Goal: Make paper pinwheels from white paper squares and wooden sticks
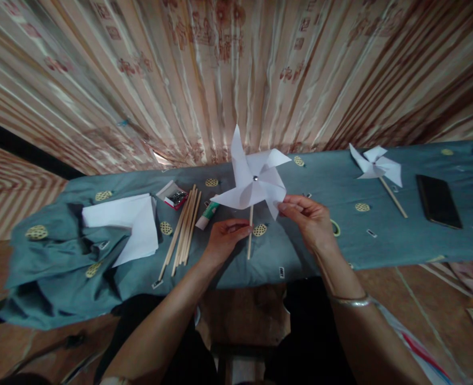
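A white paper pinwheel with a metal pin at its centre stands upright on a thin wooden stick. My left hand grips the stick below the paper. My right hand pinches the lower right blade of the pinwheel between thumb and fingers. Both hands hover over a blue-grey cloth spread on a low table.
A second finished pinwheel lies at the right, with a black phone beside it. To the left lie several wooden sticks, a glue stick, a small box of pins and white paper sheets. A patterned curtain hangs behind.
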{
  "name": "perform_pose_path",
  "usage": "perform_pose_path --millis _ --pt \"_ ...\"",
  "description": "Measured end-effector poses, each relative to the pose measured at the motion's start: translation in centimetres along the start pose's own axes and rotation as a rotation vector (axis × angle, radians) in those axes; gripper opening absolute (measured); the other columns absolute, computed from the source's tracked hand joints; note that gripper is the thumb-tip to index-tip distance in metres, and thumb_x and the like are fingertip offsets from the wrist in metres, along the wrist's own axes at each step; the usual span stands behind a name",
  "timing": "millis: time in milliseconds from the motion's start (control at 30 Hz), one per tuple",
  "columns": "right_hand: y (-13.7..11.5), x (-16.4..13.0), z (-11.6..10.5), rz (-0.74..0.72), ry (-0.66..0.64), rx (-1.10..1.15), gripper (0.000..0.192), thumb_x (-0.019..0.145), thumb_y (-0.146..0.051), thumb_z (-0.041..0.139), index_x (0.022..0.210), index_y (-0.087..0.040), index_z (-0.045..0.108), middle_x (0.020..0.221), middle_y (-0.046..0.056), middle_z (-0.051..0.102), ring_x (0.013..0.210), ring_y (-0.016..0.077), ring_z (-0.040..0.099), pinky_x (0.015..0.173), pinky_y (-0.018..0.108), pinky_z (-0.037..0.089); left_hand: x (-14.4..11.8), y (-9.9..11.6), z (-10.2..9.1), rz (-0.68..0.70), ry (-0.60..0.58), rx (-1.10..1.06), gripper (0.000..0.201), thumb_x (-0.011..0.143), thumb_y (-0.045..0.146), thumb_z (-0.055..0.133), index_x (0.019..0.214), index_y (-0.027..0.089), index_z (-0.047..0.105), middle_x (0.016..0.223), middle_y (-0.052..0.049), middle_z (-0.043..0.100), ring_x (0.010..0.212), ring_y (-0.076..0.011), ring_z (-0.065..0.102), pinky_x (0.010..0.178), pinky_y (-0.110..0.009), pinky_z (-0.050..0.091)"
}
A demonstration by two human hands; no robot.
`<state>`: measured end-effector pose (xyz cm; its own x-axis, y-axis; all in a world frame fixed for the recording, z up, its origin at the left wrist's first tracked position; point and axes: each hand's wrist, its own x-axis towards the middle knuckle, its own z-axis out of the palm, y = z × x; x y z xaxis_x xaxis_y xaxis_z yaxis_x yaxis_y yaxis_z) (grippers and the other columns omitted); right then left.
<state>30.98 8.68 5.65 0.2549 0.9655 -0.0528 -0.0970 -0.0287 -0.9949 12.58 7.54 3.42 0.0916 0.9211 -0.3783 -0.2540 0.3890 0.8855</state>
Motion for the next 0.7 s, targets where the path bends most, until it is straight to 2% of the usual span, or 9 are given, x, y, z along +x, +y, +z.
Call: perform_pose_path --millis 300,500,700 --pt "0.1 -0.4 0.8 0.07 -0.086 0.042 0.023 0.057 -0.038 0.087 0.073 -0.025 0.076 0.068 -0.002 0.072 0.058 0.012 0.06 0.058 0.028 0.052 0.1 -0.1 0.0 0.005 0.006 0.001 0.031 0.047 0.035 0.091 0.069 0.017 0.077 0.071 -0.005 0.075 0.071 -0.0184 0.067 0.074 -0.032 0.053" --pt "-0.4 -0.7 1.4 0.119 -0.148 0.064 0.027 0.051 -0.039 0.091 0.064 -0.023 0.073 0.06 -0.004 0.068 0.055 0.0109 0.058 0.058 0.027 0.051 0.1 0.0 0.1 0.009 -0.003 -0.015 0.033 0.046 0.036 0.092 0.068 0.017 0.077 0.071 -0.004 0.075 0.069 -0.0173 0.066 0.075 -0.032 0.053" --pt "0.0 -0.9 1.8 0.109 -0.178 0.078 0.026 0.055 -0.041 0.089 0.066 -0.023 0.073 0.062 -0.004 0.068 0.057 0.0107 0.058 0.059 0.026 0.051 0.1 -0.1 0.1 0.009 -0.011 -0.005 0.034 0.046 0.037 0.092 0.069 0.017 0.077 0.071 -0.005 0.075 0.071 -0.0187 0.067 0.076 -0.033 0.053"
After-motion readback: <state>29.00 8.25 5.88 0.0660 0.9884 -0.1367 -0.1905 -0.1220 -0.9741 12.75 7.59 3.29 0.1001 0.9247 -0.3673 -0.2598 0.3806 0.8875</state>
